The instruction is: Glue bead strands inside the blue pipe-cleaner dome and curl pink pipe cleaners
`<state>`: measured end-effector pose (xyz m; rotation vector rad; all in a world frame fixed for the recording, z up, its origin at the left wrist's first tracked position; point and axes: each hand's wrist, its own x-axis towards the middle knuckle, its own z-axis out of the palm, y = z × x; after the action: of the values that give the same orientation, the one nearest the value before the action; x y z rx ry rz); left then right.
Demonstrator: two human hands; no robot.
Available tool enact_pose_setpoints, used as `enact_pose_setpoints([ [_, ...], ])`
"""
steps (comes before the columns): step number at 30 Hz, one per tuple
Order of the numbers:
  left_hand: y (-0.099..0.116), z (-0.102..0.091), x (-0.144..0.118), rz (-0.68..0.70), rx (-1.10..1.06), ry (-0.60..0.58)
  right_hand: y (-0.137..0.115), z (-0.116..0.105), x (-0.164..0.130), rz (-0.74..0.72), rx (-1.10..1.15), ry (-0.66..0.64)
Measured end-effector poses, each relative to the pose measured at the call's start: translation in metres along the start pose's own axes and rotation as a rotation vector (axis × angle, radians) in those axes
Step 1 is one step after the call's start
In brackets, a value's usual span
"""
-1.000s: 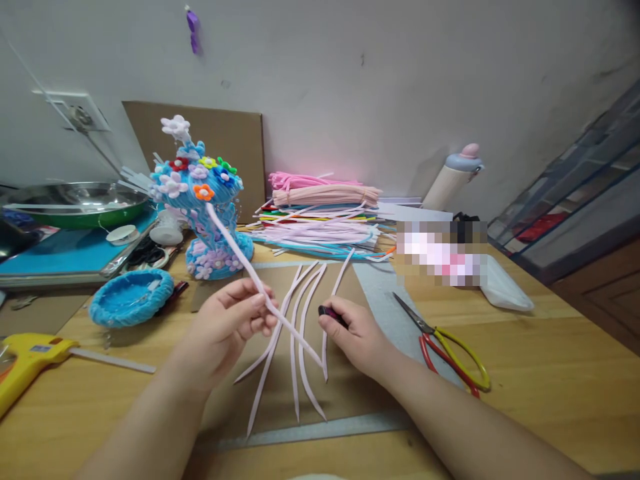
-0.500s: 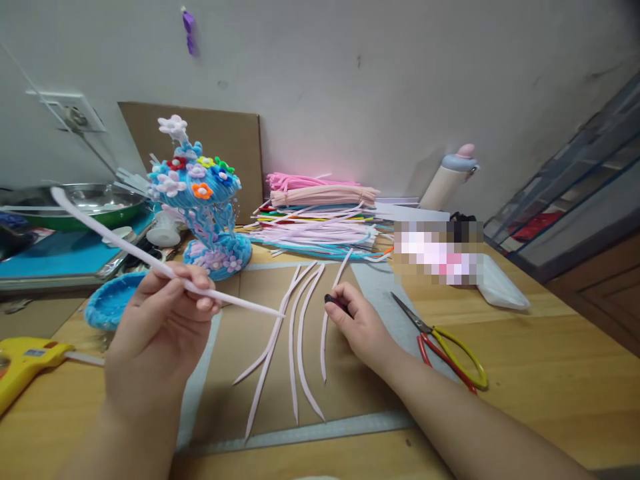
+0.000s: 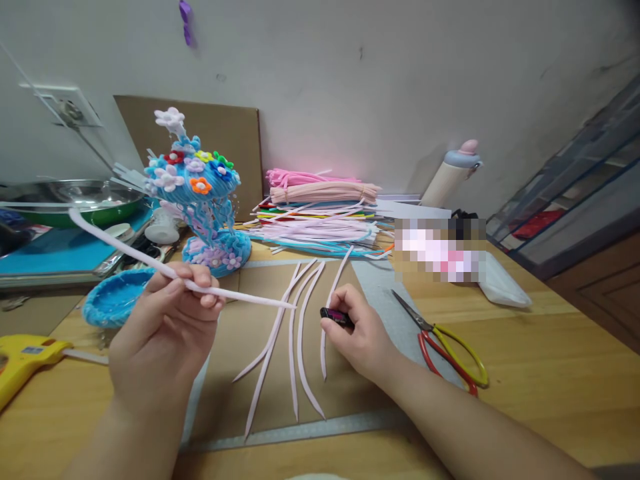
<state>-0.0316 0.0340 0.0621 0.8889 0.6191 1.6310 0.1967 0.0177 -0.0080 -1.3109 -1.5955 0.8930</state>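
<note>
A pale pink pipe cleaner (image 3: 250,298) is pinched in my left hand (image 3: 170,327), one end rising to the upper left and a tapered tip pointing right. My right hand (image 3: 363,333) is closed around a small black object with pink markings (image 3: 335,317); most of it is hidden in my fingers, and I cannot tell its kind. A short gap separates this object from the tip. Below both hands, several pale pink pipe cleaners (image 3: 301,333) with pointed ends lie on a brown cardboard sheet (image 3: 220,413).
Red-and-yellow-handled scissors (image 3: 433,327) lie right of the cardboard. A yellow glue gun (image 3: 30,363) and a blue fuzzy bowl (image 3: 107,307) are at left. Behind stand a blue flower-covered pipe-cleaner craft (image 3: 195,180), bundled pipe cleaners (image 3: 320,230) and a bottle (image 3: 447,177).
The pipe cleaner in my left hand has shifted slightly right, its tip nearer my right hand. The black object has turned, so more of its side shows.
</note>
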Motion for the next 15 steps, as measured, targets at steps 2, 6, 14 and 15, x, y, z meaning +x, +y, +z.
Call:
enact_pose_setpoints([
  [2,-0.0007,0.0000,0.0006,-0.005,0.002,0.005,-0.0004,-0.0001,0.0005,0.004,0.004,-0.003],
  [6,-0.0001,-0.0004,0.0002,-0.006,-0.003,0.011,-0.0007,0.0000,0.0007,0.005,0.008,-0.011],
  [14,-0.0003,0.0003,-0.0008,-0.017,-0.001,0.051,0.0004,0.0007,0.0006,0.005,0.010,-0.017],
  [15,-0.0006,0.0004,-0.0003,-0.015,-0.002,0.058,0.0006,0.0006,0.0006,0.005,0.010,-0.018],
])
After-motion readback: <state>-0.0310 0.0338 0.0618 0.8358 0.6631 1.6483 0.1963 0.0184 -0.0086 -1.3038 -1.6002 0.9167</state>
